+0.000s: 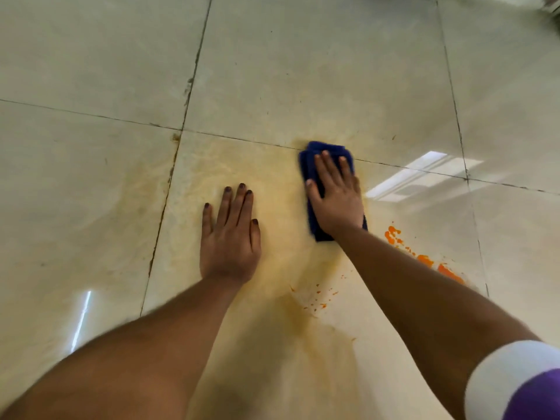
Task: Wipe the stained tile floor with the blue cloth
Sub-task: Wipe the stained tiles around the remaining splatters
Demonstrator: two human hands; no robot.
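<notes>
A folded blue cloth (312, 165) lies flat on the glossy cream tile floor (303, 71), its far end touching a grout line. My right hand (336, 198) presses down on it, fingers spread over the top. My left hand (230, 237) rests flat on the tile to the left of the cloth, palm down, fingers apart, holding nothing. A pale yellow smear (242, 168) spreads across the tile around both hands. Bright orange blobs (424, 259) sit to the right of my right forearm, and small orange specks (318, 298) lie between my arms.
Dark grout lines (169, 183) cross the floor, with brown grime along the left one. A window reflection (418, 174) shines on the tile right of the cloth. Some pale object shows at the top right corner (550, 6).
</notes>
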